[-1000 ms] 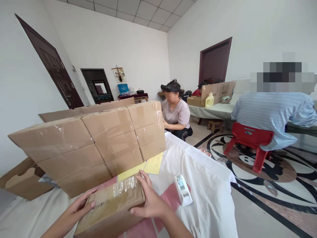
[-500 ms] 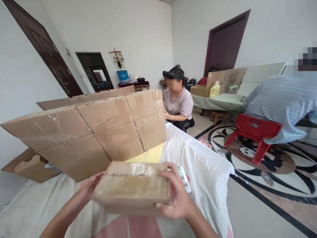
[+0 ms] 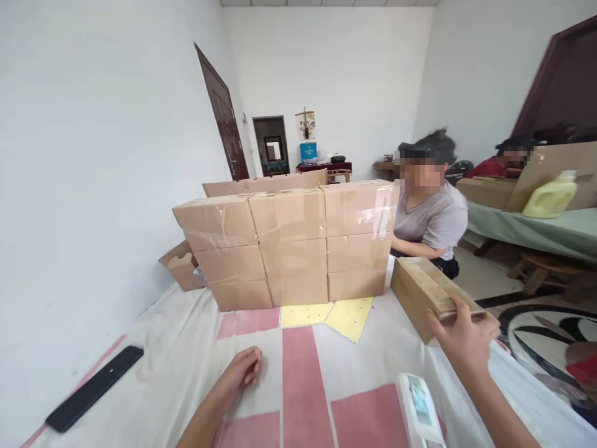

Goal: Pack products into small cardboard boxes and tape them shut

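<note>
A taped cardboard box stands at the right edge of the cloth-covered table. My right hand grips its near end, fingers over the top and thumb on the left side. My left hand hovers over or rests on the table's middle, its fingers curled in with nothing visible in them. In front of it rises a stack of taped cardboard boxes, several in neat rows. Two yellow sheets lie at the foot of this stack. Beside my right forearm is a white device with a small screen.
A long black object lies on the cloth at left. An open carton sits behind, left of the stack. A person crouches beyond the right end. Farther right, a green-covered table bears a yellow jug.
The box has gone from both hands in front of me to the table's right side, held by my right hand alone. My left hand has let go. The view has turned left.
</note>
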Available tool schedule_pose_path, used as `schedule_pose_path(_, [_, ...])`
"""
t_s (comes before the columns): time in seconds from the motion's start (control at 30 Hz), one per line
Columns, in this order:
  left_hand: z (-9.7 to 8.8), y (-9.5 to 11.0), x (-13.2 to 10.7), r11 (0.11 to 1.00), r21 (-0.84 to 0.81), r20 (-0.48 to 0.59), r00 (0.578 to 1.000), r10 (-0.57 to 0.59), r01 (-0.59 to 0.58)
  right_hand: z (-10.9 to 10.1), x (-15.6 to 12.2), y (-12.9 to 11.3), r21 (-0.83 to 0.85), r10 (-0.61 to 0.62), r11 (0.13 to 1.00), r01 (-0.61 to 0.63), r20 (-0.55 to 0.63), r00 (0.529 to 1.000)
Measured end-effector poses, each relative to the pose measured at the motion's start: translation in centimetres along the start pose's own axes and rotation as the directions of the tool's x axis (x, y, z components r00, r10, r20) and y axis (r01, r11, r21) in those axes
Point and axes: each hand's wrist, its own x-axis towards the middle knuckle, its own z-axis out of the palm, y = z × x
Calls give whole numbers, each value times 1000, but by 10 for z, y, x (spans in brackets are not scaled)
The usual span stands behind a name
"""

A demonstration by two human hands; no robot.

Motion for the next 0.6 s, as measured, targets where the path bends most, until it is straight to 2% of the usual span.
schedule_pose_path(0.07, [4,-5,3,998,64,-32,999,-3,5,17,6,-13,-29,40,999,-40,15,999])
schedule_pose_path(0.13, [12,-12,3,982,191,-109,994,23,-1,28,9,-26,-36,39,999,-39,1,999])
schedule_pose_path(0.2, [22,-21,1,923,380,-215,965,149,-58,32,10,-34,-42,37,998,-38,-15,999])
schedule_pose_path(0.23, [28,-25,0,864,495,-232,944,233,-92,32,11,-34,-52,51,997,-52,-20,998])
schedule_pose_path(0.3, [39,-28,-4,701,701,-173,922,347,-133,24,14,-30,-76,84,993,-86,-28,996])
schedule_pose_path(0.37, [45,-24,-7,564,812,-61,940,336,-149,10,15,-22,-73,72,994,-76,-59,996])
schedule_pose_path(0.43, [47,-18,-9,525,834,0,953,302,-167,-6,10,-21,-33,-51,998,48,-90,995])
schedule_pose_path(0.5, [47,-12,-12,555,811,14,954,300,-186,-17,-2,-39,3,-243,969,245,-106,964])
schedule_pose_path(0.53, [47,-11,-14,581,790,13,952,306,-198,-17,-12,-58,27,-348,936,351,-87,933])
schedule_pose_path(0.6, [47,-11,-20,639,738,-2,947,321,-215,-4,-40,-115,125,-541,836,535,25,841])
